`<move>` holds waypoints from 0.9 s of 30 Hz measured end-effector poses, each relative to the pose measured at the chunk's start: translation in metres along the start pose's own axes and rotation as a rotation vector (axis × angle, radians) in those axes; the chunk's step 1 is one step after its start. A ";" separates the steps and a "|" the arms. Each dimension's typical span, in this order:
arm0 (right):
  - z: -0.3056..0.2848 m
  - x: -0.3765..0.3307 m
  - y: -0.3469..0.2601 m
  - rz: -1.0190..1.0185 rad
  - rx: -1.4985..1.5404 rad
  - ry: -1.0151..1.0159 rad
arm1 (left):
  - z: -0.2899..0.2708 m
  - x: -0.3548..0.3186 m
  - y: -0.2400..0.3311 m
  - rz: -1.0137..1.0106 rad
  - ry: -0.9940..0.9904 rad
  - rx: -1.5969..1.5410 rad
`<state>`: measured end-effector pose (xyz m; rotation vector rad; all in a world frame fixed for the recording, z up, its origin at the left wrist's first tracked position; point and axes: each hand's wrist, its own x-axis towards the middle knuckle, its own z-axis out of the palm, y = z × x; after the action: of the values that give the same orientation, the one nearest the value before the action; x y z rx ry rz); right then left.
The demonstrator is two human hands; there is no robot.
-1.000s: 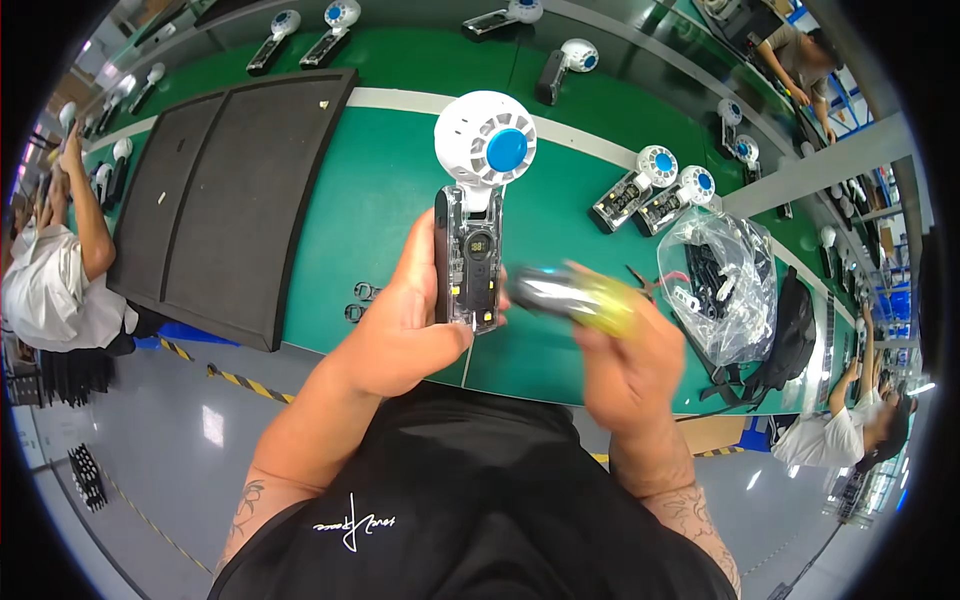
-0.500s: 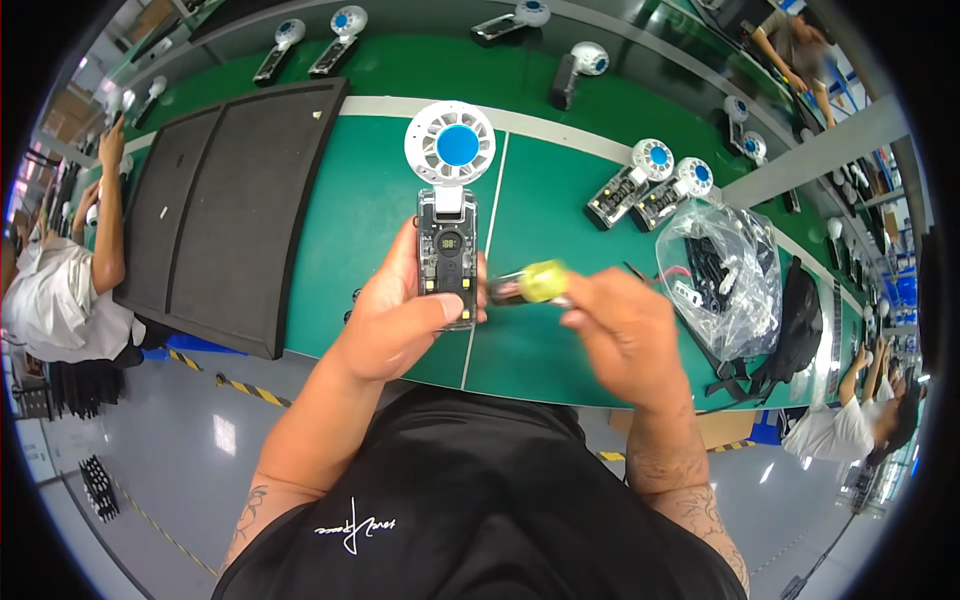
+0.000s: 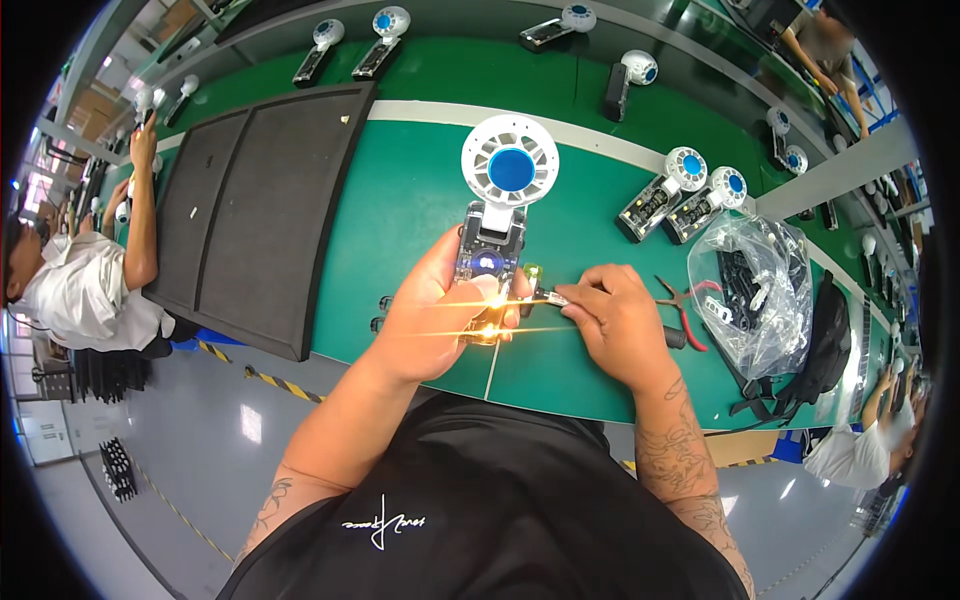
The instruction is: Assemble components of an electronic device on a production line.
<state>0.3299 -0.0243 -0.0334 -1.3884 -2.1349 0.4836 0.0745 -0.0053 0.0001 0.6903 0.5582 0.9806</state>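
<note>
"What takes up the most room?"

"The green worktable (image 3: 425,170), then the black tray-like board (image 3: 255,215) lying on its left part."

"And the arms?"

"Both forearms rise from the lower edge. The left forearm (image 3: 345,415) slants up and inward; the right forearm (image 3: 672,430) stands steeper, leaning inward toward its hand."

"Next down?"

"A clear plastic bag (image 3: 745,300) of black and white parts, at the right. Then the handheld fan (image 3: 497,218), held above the table in front of the person, its white head pointing away and its blue hub facing up."

"How is it gripped?"

"The left hand (image 3: 425,315) is clamped around the transparent handle: thumb laid across the front, the other fingers curled behind, tips showing at the right edge."

"The other one?"

"The right hand (image 3: 622,325) is back up, knuckles bent, thumb and forefinger pinched together on the silvery end of a small yellow-green device (image 3: 533,275), right beside the handle. Whether that is plugged into the fan, I can't tell."

"Anything smaller?"

"Red-handled pliers (image 3: 684,315) near the right hand, small black clips (image 3: 378,324) beside the left, and, smallest, glowing yellow lights (image 3: 490,332) on the handle."
</note>
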 end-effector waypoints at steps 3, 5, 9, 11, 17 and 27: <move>0.003 -0.001 0.001 0.001 -0.017 0.015 | 0.000 0.003 -0.007 0.041 -0.042 -0.081; 0.003 -0.001 0.001 0.005 -0.023 0.019 | -0.001 0.005 -0.009 0.052 -0.056 -0.110; 0.001 0.000 0.001 0.016 -0.008 0.005 | -0.005 0.008 -0.009 0.047 -0.083 -0.091; 0.001 0.000 0.002 0.016 -0.010 0.003 | -0.005 0.008 -0.007 0.023 -0.082 -0.090; -0.001 -0.001 0.001 0.013 -0.020 -0.003 | 0.001 0.004 -0.001 -0.025 -0.069 -0.046; 0.000 -0.002 0.004 0.000 -0.028 0.009 | 0.005 0.004 0.000 0.020 -0.019 0.071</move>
<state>0.3335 -0.0250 -0.0362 -1.4026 -2.1420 0.4483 0.0798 -0.0026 0.0026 0.7688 0.5723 0.9757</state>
